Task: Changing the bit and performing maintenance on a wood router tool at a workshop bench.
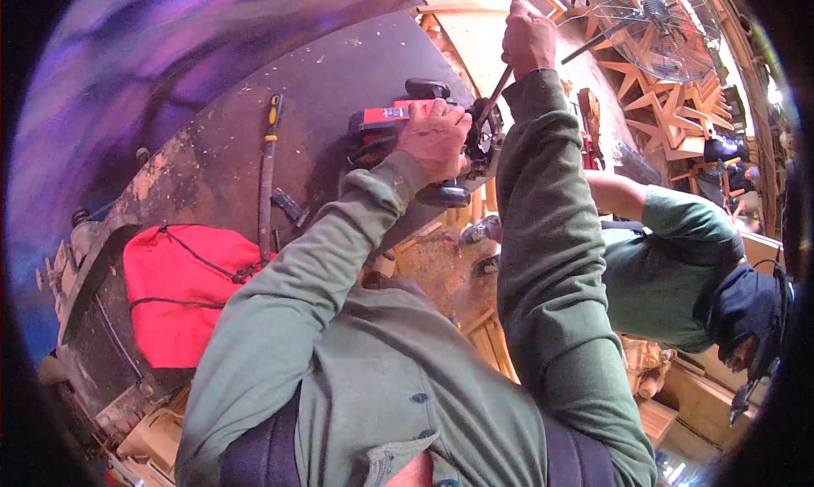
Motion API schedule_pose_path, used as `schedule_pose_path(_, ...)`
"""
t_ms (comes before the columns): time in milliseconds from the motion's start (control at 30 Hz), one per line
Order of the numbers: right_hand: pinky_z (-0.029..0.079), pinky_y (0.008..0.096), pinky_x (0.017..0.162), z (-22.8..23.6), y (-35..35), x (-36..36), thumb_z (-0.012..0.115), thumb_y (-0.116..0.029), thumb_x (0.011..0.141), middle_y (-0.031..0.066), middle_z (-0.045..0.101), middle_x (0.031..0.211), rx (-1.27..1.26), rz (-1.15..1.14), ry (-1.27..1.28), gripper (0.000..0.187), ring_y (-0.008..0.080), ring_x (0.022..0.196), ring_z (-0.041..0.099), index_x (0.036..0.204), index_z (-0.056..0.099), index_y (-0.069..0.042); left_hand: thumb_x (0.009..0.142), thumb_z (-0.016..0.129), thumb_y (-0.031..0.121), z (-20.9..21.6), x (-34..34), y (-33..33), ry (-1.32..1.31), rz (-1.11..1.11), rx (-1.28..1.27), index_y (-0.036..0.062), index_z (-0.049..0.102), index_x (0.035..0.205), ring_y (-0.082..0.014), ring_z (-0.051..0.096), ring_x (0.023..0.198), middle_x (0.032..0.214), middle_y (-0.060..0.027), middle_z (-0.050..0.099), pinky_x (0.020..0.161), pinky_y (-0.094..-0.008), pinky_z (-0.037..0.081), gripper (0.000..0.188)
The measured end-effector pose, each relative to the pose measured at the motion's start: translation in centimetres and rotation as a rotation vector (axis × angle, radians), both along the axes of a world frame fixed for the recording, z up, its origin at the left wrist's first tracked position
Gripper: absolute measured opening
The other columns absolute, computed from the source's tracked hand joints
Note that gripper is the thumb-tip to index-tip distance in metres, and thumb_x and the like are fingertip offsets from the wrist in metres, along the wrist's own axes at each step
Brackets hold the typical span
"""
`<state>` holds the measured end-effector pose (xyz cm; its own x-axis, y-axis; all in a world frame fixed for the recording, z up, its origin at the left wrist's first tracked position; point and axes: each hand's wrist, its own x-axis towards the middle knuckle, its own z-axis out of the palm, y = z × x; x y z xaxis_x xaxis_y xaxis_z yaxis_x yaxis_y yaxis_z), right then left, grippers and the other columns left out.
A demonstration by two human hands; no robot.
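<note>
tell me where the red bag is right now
In the head view the red bag lies at lower left on the dark workbench, beside the person's left sleeve and just below the yellow-handled screwdriver.

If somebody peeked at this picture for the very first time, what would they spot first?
Probably the two hands in the upper middle: the left hand presses on a red and black power tool on the dark workbench, while the right hand grips a metal wrench reaching down to it. Next, the bright red bag at the lower left, and the big wire fan at the top right.
</note>
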<state>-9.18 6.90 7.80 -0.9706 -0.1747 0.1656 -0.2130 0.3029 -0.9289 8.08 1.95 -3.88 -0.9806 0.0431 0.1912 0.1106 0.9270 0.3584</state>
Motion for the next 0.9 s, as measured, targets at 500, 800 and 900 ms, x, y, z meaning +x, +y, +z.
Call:
schedule_pose_path(500, 0.023, 0.0264, 0.041, 8.1, 12.3, 13.0, 0.055, -0.035, 0.106, -0.0045, 0.031, 0.055, -0.568, -0.014, 0.177, 0.045, 0.0083, 0.043, 0.026, 0.068, 0.041, -0.016, 0.078, 0.075, 0.040, -1.5, 1.6, 1.3, 0.024, 0.029, 0.016, 0.0108, 0.044, 0.149, -0.0325, 0.043, 0.136, 0.149, -0.0109, 0.050, 0.107, -0.0594, 0.034, 0.083)
schedule_pose_path(800, 0.021, 0.0275, 0.041, -3.3, 22.1, 20.5, 0.044, -0.044, 0.109, -0.0052, 0.021, 0.056, -1.083, 0.060, -0.288, 0.052, 0.0088, 0.044, 0.019, 0.066, 0.032, -0.018, 0.079, 0.077, 0.037, -0.9, 3.7, 2.3, 0.098, 0.000, -0.026, 0.0111, 0.047, 0.149, -0.0290, 0.043, 0.134, 0.153, -0.0105, 0.046, 0.108, -0.0533, 0.034, 0.081)
schedule_pose_path(900, 0.020, 0.0277, 0.041, -8.9, 22.2, 20.9, 0.044, -0.043, 0.109, -0.0054, 0.021, 0.055, -1.194, -0.105, -0.448, 0.054, 0.0094, 0.043, 0.019, 0.064, 0.030, -0.018, 0.078, 0.078, 0.037, -1.1, 4.1, 2.7, 0.080, 0.010, -0.007, 0.0109, 0.046, 0.150, -0.0318, 0.038, 0.138, 0.156, -0.0106, 0.040, 0.112, -0.0572, 0.029, 0.083)
